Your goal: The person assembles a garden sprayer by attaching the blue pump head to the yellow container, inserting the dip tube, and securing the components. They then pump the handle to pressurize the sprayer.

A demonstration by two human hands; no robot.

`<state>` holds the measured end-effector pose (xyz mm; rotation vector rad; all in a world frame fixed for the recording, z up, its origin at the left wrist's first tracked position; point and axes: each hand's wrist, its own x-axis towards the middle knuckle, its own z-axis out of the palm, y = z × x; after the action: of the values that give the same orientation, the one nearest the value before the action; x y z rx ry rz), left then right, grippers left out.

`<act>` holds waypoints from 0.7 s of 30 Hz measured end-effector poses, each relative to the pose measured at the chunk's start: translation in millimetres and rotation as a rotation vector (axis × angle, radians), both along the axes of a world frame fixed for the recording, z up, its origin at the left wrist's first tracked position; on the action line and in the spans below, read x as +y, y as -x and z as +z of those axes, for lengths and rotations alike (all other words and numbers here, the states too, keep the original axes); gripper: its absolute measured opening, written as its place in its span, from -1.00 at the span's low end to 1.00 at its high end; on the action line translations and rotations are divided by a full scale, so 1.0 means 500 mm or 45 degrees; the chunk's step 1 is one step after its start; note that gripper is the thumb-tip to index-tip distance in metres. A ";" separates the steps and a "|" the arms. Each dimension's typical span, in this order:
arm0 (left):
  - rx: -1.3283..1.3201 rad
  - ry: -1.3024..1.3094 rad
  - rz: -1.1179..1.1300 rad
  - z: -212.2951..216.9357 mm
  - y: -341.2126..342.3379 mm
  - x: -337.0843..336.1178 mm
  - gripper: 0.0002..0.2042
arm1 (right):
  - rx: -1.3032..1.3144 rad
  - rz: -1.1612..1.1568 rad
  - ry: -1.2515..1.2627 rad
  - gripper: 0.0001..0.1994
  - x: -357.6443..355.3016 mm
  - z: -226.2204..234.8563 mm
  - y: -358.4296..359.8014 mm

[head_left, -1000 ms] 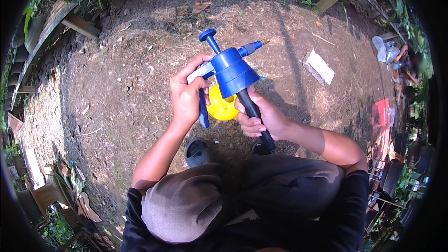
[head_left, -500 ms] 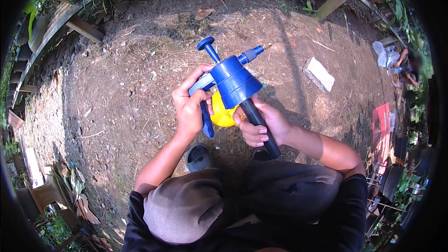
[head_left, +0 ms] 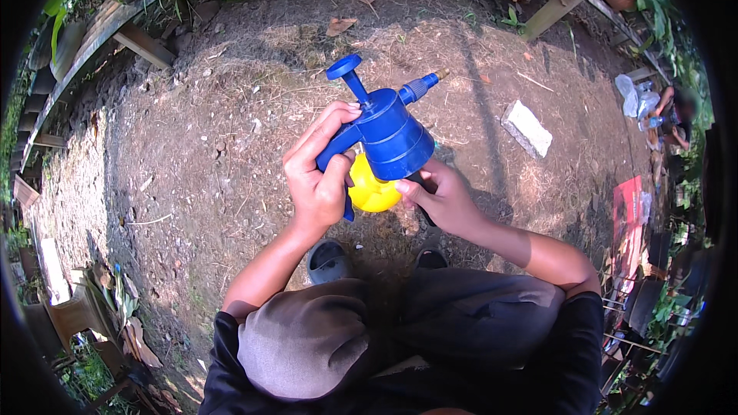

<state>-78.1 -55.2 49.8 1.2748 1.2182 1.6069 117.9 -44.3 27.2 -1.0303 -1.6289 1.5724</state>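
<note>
In front of my knees I hold up a blue pump sprayer head, with a plunger knob on top and a brass-tipped nozzle pointing to the far right. My left hand is closed round its handle, fingertips near the base of the plunger. From the underside of the head runs a black tube, and my right hand grips it close below the blue rim. Below and behind the head shows a yellow round container, partly covered by the head and my hands. What it rests on is hidden.
A pale block lies on the dirt ground to the right. At the far right edge another person sits beside plastic bags and bottles. Wooden rails border the ground. A red sheet lies at the right, and my sandals are below.
The sprayer head has tipped more upright, and its tube now points away under it, mostly out of sight. My right hand has shifted up against the rim.
</note>
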 end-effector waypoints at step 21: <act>-0.393 0.224 -0.121 -0.037 -0.009 -0.003 -0.54 | 0.354 0.330 1.129 -0.52 0.006 0.016 -0.044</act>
<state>-73.5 -56.5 31.2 0.9213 1.0628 1.5247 139.9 -41.1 35.3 -0.9530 -0.8744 2.5841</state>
